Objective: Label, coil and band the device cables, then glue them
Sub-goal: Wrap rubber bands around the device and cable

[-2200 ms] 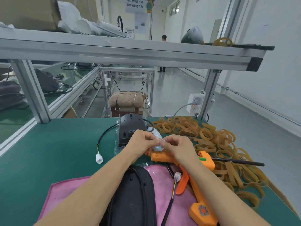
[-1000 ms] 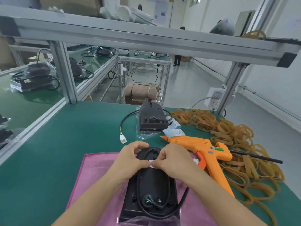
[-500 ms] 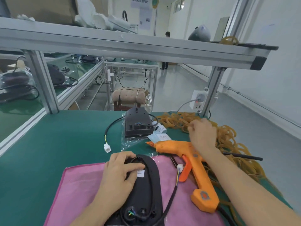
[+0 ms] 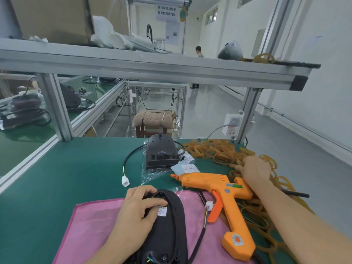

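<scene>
A black oval device (image 4: 169,231) lies on a pink cloth (image 4: 89,223) near me, with a small white label (image 4: 162,211) stuck on its top. My left hand (image 4: 139,208) rests on the device's far end, fingers curved over it beside the label. The device's black cable (image 4: 199,242) runs off its right side and ends in a white connector (image 4: 209,205). My right hand (image 4: 254,171) reaches into the heap of tan rubber bands (image 4: 215,151) at the right, fingers down among them; whether it pinches one is hidden. An orange glue gun (image 4: 221,189) lies between my hands.
A second black device (image 4: 162,154) in a clear bag sits farther back on the green table (image 4: 57,178), its cable ending in a white plug (image 4: 125,181). Label sheets (image 4: 185,167) lie beside it. An aluminium frame post (image 4: 247,111) and a socket stand at the back right.
Both hands first stuck the label onto the device. Then my right hand left it and moved right and farther into the rubber band heap. My left hand stayed on the device.
</scene>
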Demonstrator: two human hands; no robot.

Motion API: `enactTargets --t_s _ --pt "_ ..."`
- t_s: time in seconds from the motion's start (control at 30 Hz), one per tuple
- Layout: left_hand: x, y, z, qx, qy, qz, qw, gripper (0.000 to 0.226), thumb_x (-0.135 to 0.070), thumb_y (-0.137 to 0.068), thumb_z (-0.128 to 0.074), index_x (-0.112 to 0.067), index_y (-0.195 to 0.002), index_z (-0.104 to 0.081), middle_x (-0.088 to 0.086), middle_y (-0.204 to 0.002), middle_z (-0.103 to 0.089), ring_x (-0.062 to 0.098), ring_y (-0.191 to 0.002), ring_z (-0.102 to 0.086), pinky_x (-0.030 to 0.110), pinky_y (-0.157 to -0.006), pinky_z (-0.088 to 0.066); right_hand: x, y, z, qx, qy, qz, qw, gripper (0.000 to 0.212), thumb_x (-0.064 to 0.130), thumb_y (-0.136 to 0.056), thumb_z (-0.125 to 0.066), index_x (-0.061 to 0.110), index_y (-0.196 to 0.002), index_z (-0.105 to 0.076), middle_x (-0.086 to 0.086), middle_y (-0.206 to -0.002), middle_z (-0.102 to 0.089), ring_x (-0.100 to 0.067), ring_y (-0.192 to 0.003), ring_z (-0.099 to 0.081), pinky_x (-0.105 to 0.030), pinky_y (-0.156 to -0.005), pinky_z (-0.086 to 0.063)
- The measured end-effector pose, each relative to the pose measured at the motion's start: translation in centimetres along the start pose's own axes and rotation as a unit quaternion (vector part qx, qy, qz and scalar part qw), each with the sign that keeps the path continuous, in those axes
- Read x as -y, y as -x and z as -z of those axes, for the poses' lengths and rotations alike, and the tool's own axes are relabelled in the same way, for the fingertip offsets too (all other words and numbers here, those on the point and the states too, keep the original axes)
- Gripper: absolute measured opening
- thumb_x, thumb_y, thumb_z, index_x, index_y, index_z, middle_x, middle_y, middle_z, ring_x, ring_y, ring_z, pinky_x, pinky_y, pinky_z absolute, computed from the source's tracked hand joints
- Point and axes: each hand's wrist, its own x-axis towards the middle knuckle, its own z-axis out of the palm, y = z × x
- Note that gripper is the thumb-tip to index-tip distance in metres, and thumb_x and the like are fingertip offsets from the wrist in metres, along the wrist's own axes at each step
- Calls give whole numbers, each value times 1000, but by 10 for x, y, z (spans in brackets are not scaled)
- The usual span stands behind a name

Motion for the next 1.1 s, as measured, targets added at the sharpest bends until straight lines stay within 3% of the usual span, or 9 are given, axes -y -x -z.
enactTargets --t_s 0.23,0.37,0.47,0.63,0.7,0.8,1.0,1.03,1.1 --pt "-2 2 2 21 2 18 1000 28 -7 -88 -66 -32 -94 -76 -22 -111 -51 0 -114 -40 2 -93 -24 5 7 4 -56 34 3 998 27 24 -96 -54 21 -70 -59 4 -70 -55 -16 -69 -57 -29 -66 -49" --pt "-13 -2 10 -54 62 51 995 31 -10 -82 -72 -40 -88 -70 -22 -110 -54 -4 -112 -45 1 -91 -26 9 29 25 -89 -279 49 955 22 27 -93 -59 22 -80 -75 3 -77 -66 -17 -75 -59 -29 -62 -44" --pt "-32 -18 13 -96 111 32 989 34 -11 -84 -69 -41 -100 -65 -22 -109 -57 -5 -109 -48 0 -89 -29 33 75 53 81 -595 74 796 25 24 -89 -63 25 -66 -72 15 -74 -67 -7 -78 -58 -28 -73 -42" --pt "-62 -48 0 61 226 90 968 42 -8 -93 -57 -24 -131 -56 -10 -114 -63 0 -87 -58 6 -79 -41 74 140 63 254 -728 129 623 30 11 -91 -55 13 -63 -64 -4 -65 -55 -13 -60 -51 -20 -57 -43" --pt "-63 -50 0 74 251 90 961 34 -1 -93 -54 -17 -121 -64 -3 -102 -70 16 -90 -65 21 -84 -49 81 151 62 261 -754 134 588 33 8 -92 -50 12 -61 -61 -7 -64 -51 -17 -61 -46 -24 -59 -41" --pt "-56 -46 3 51 267 60 961 38 4 -90 -56 -29 -87 -75 -11 -79 -69 6 -74 -63 21 -73 -50 85 158 62 259 -805 126 519 40 8 -91 -46 18 -54 -57 -2 -63 -48 -16 -65 -43 -27 -66 -41" --pt "-60 -40 6 73 374 52 923 22 -2 -90 -62 -19 -88 -75 -7 -77 -72 4 -79 -62 17 -78 -50 84 158 81 402 -884 162 177 3 8 -70 -68 6 -72 -66 -6 -71 -59 -15 -56 -55 -24 -57 -51" --pt "-62 -46 12 71 383 49 920 21 -1 -89 -62 -18 -90 -75 -4 -79 -73 5 -80 -64 19 -79 -52 83 157 81 432 -867 163 186 7 1 -71 -66 4 -77 -69 -6 -74 -64 -11 -50 -56 -20 -49 -50" --pt "-65 -59 26 48 347 34 936 22 0 -88 -65 -19 -85 -76 -6 -72 -72 3 -71 -64 20 -71 -54 84 154 84 472 -783 199 354 20 -3 -80 -58 6 -88 -75 -4 -80 -72 -5 -45 -58 -14 -41 -47"
